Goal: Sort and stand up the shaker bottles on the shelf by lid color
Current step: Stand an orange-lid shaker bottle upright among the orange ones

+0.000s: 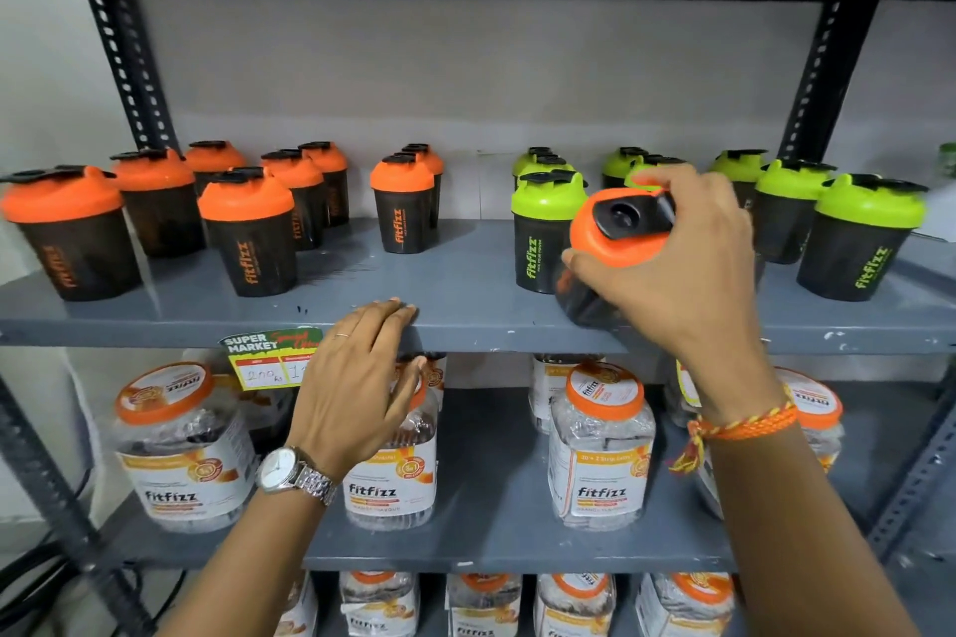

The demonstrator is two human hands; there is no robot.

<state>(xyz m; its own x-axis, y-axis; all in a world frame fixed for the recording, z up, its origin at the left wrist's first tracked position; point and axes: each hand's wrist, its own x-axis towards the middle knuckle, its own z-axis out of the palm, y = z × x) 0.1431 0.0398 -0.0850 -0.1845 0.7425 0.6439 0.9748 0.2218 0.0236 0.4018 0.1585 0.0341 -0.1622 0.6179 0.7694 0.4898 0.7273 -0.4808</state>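
Observation:
Several black shaker bottles with orange lids [248, 228] stand on the left half of the grey shelf [465, 321]. One more orange-lidded bottle [403, 207] stands near the middle. Several green-lidded bottles [546, 233] stand on the right half. My right hand [688, 269] grips a tilted orange-lidded bottle [605, 243] among the green ones, its lid facing me and its base near the shelf's front edge. My left hand [357, 378] rests with its fingertips on the shelf's front lip, holding nothing.
Below, a second shelf [486, 481] carries clear jars with orange lids [600, 445]. More such jars fill the lowest level. A price tag [269, 360] hangs on the shelf lip beside my left hand. Black perforated uprights [129, 67] frame the rack.

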